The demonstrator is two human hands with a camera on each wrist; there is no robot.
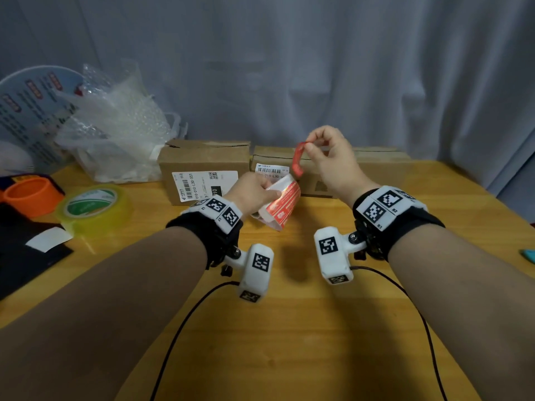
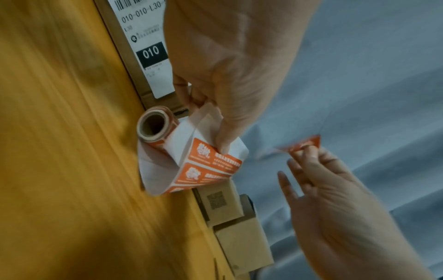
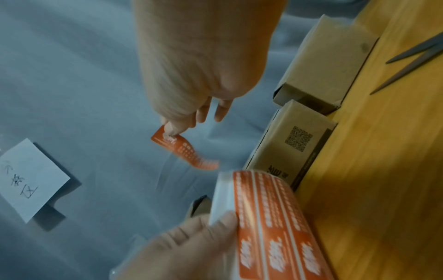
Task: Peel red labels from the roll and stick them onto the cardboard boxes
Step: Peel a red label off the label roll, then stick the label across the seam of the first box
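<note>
My left hand [image 1: 254, 189] grips the white backing strip of the label roll [image 1: 279, 205], held above the table; its unrolled strip [image 2: 208, 166] carries red labels, and the cardboard core [image 2: 153, 126] shows in the left wrist view. My right hand [image 1: 327, 153] is raised above the boxes and pinches one peeled red label [image 1: 298, 162] by its top corner between thumb and forefinger; the label [image 3: 184, 149] hangs free. Two cardboard boxes stand at the back of the table: the left box [image 1: 202, 166] bears a white shipping label, the right box [image 1: 373, 166] sits behind my right hand.
A roll of clear tape [image 1: 94, 205] and an orange ring [image 1: 31, 195] lie at the left, bubble wrap [image 1: 115, 134] behind them. Scissors [image 3: 412, 56] lie on the wooden table [image 1: 289, 328] near the boxes. A grey curtain [image 1: 289, 68] hangs behind. A paper note [image 3: 28, 180] is stuck to it.
</note>
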